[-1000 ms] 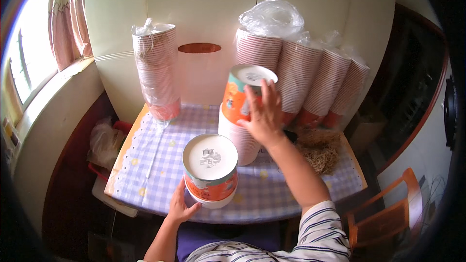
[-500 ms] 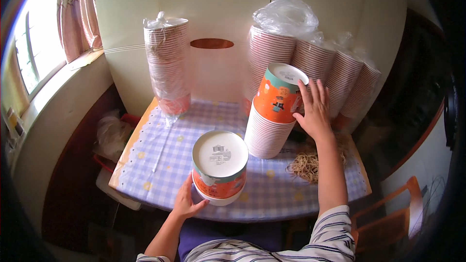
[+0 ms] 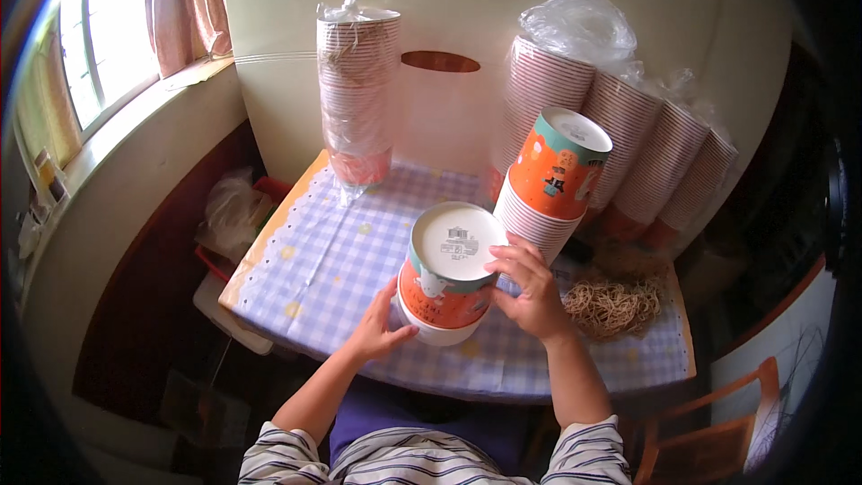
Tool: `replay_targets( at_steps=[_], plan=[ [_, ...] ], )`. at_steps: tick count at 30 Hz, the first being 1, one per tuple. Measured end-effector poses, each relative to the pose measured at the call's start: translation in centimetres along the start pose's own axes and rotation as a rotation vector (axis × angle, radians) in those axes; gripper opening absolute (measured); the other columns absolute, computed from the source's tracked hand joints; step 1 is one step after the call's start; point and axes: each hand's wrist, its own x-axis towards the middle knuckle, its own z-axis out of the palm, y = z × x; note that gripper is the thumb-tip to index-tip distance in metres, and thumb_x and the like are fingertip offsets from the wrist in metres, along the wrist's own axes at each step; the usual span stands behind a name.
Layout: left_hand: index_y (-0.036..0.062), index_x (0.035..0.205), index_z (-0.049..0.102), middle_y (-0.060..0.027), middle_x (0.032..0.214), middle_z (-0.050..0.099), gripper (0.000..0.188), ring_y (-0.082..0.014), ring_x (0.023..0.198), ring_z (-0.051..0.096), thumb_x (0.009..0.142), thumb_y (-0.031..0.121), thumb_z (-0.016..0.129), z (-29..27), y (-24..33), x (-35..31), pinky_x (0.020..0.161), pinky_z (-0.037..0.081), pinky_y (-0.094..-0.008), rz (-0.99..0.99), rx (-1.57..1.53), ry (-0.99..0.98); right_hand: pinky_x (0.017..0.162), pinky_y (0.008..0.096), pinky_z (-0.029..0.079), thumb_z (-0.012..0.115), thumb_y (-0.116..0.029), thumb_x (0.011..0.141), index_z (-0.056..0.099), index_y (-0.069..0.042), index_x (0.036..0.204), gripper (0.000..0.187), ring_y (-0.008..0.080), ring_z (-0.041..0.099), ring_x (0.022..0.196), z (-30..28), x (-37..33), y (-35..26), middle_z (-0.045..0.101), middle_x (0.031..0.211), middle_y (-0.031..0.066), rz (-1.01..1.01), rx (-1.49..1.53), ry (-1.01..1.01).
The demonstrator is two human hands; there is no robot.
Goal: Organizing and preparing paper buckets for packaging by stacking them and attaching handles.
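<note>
Your right hand [image 3: 528, 292], seen earlier at the taller cup stack [image 3: 555, 175], now joins your left hand [image 3: 379, 332], both holding the short stack [image 3: 444, 292] of upturned paper cups at the table's [image 3: 332, 269] front. Clear bags [image 3: 359, 103] of nested cups line the table's back.

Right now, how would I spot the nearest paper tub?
Find the checked tablecloth, then its near edge. There, between left hand and right hand, stands an upside-down orange-and-teal paper tub. Only it has a hand either side; its lookalike tops the taller stack behind.
</note>
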Motion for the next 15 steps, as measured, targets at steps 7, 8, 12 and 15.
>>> replay_targets(
  at_steps=[7,8,12,15],
  plan=[
    [0.0,0.144,0.02,-0.0243,0.143,0.029,0.103,-0.0347,0.136,0.026,0.071,0.049,0.074,1.8,-0.5,1.4,0.11,0.023,-0.0433,0.058,-0.194,0.129,0.091,0.0399,0.047,0.078,0.0,0.061,0.059,-0.006,0.09,0.035,0.0298,0.057,0.108,-0.1,1.2,-0.7,0.061,0.102,0.0103,0.037,0.129,-0.027],
    [0.0,0.144,0.02,-0.0243,0.143,0.029,0.103,-0.0347,0.136,0.026,0.071,0.049,0.074,1.7,-0.6,1.7,0.11,0.023,-0.0433,0.055,-0.203,0.136,0.09,0.0392,0.048,0.078,0.0,0.061,0.058,-0.006,0.089,0.035,0.0295,0.059,0.105,-0.2,1.4,-0.8,0.062,0.1,0.0114,0.052,0.155,-0.017],
    [0.0,0.142,0.023,-0.0265,0.142,0.029,0.099,-0.0384,0.134,0.027,0.072,0.049,0.072,1.9,-1.4,1.7,0.11,0.024,-0.0436,0.163,-0.14,0.098,0.085,0.0364,0.049,0.078,0.0,0.064,0.059,-0.004,0.089,0.031,0.0282,0.061,0.1,-0.3,2.5,-0.9,0.062,0.097,0.0123,0.024,0.163,0.033],
    [-0.0003,0.142,0.024,-0.0268,0.142,0.028,0.098,-0.0397,0.133,0.028,0.072,0.05,0.071,2.0,-1.1,1.4,0.109,0.025,-0.0438,0.18,-0.044,0.087,0.085,0.0362,0.049,0.078,0.0,0.064,0.059,-0.004,0.089,0.031,0.0277,0.061,0.1,-0.3,2.5,-1.2,0.062,0.099,0.0118,0.046,0.136,0.028]
  ],
)
